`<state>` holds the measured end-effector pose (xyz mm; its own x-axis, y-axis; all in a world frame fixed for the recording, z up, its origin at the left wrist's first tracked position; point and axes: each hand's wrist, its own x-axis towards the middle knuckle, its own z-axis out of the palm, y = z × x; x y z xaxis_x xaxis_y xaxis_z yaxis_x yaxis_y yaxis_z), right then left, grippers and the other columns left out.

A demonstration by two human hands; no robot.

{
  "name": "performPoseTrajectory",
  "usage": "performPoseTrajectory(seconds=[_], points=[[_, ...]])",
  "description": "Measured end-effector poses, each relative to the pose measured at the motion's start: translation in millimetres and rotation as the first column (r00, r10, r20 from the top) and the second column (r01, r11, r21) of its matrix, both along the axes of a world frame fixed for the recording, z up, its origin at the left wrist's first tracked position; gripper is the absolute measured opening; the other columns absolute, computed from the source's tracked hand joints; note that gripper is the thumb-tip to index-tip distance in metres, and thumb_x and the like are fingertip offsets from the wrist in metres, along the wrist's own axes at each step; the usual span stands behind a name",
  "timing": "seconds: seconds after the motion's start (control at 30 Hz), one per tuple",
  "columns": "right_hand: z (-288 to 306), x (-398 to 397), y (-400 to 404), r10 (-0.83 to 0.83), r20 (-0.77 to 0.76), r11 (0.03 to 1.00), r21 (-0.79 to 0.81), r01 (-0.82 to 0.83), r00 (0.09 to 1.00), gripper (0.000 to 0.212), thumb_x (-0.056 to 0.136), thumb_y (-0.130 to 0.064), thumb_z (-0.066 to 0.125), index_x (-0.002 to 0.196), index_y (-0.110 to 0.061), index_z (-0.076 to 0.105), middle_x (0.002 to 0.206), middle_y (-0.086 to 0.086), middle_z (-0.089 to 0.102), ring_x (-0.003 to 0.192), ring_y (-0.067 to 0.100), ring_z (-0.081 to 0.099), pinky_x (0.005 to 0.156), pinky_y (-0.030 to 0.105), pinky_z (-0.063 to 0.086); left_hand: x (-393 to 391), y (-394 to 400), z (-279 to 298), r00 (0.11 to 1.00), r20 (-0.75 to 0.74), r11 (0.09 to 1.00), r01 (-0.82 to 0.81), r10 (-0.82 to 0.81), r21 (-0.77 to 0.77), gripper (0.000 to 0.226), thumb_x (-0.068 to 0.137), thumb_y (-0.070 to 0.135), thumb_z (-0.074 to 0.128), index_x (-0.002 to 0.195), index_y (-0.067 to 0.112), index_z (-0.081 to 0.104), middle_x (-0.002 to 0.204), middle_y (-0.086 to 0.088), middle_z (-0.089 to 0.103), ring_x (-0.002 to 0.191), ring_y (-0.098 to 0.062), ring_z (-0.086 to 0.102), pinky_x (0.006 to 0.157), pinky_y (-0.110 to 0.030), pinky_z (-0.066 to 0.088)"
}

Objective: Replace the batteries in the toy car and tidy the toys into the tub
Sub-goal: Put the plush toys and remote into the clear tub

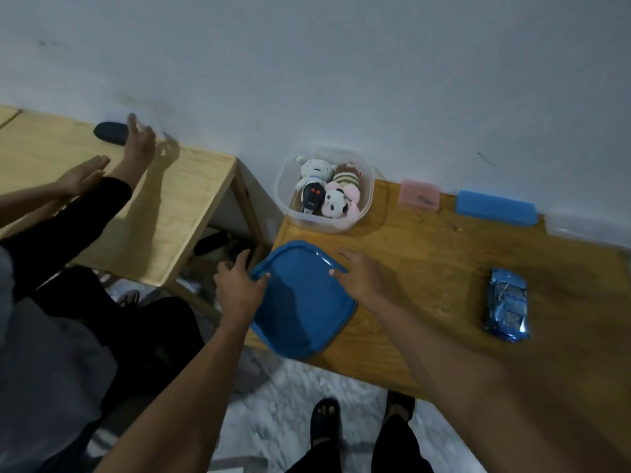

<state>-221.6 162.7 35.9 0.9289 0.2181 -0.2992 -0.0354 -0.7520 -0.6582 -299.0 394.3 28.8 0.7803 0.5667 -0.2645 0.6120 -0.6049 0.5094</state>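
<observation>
The left hand [239, 285] has its thumb and fingers curled round the near-left edge of the blue lid [300, 302]. The right hand [362, 274] rests on the lid's far-right edge; the thumb touches the rim, but whether those fingers pinch it or only lie along it I cannot tell. So the 2 hands sit apart, 1 at each side of the lid.

The lid looks thin, light and somewhat flexible, with a raised rim that gives a sure hold. It lies at the front-left corner of the surface [426, 268], partly overhanging the edge, so it should lift easily. Held at 2 opposite edges it should stay level; held by 1 corner it would likely sag or twist.

Further back by the wall stands the clear tub [365, 213], uncovered, with 3 soft plush toys [338, 199] and the dark toy car [312, 198] packed inside. The toys are soft and will give under the lid; pressing round the rim is probably how it seats.

Well to the right lies a crumpled blue foil packet [507, 303]. Against the wall are a pink box [419, 195] and a blue case [495, 208].
</observation>
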Motion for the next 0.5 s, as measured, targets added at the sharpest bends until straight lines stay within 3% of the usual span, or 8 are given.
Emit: performPoseTrajectory(seconds=[0.13,0.27,0.37,0.5], points=[[-8,-14,2,0.060,-0.028,0.998,0.005,-0.060,0.998,0.045,0.085,-0.025,0.077,0.128,-0.030,0.066,0.114,-0.001,0.070,0.098,0.020,0.066,0.075,0.029,0.054,-35,-8,-17,0.998,-0.042,0.992,-0.057,0.052,-0.115,0.073,0.086,0.047,0.073,0.149,0.025,0.044,0.130,-0.020,0.061,0.120,-0.043,0.057,0.096,-0.049,0.054],[-12,-19,0,0.066,-0.030,0.996,-0.053,-0.067,0.997,0.057,0.081,-0.039,0.077,0.135,-0.037,0.058,0.119,0.002,0.066,0.107,0.024,0.061,0.088,0.040,0.055,-42,-19,-18,0.997,0.010,0.989,-0.079,0.081,-0.126,0.072,0.087,0.037,0.074,0.150,0.022,0.044,0.127,-0.020,0.065,0.117,-0.042,0.061,0.096,-0.047,0.054],[-5,-21,-5,0.106,-0.012,0.992,-0.071,-0.106,0.994,0.077,0.085,-0.040,0.076,0.151,-0.035,0.038,0.138,0.003,0.056,0.124,0.028,0.052,0.100,0.040,0.047,-40,-21,-10,0.996,0.049,0.986,-0.063,0.072,-0.157,0.075,0.088,0.035,0.075,0.154,0.025,0.041,0.132,-0.021,0.059,0.119,-0.041,0.058,0.099,-0.049,0.053],[13,-16,-12,0.173,0.012,0.978,-0.121,-0.170,0.985,0.098,0.081,-0.042,0.079,0.157,-0.040,0.017,0.149,0.007,0.044,0.131,0.029,0.048,0.099,0.039,0.044,-28,-18,10,0.992,0.122,0.987,-0.016,0.036,-0.163,0.077,0.087,0.032,0.077,0.155,0.023,0.041,0.134,-0.021,0.057,0.122,-0.040,0.056,0.102,-0.045,0.049]])
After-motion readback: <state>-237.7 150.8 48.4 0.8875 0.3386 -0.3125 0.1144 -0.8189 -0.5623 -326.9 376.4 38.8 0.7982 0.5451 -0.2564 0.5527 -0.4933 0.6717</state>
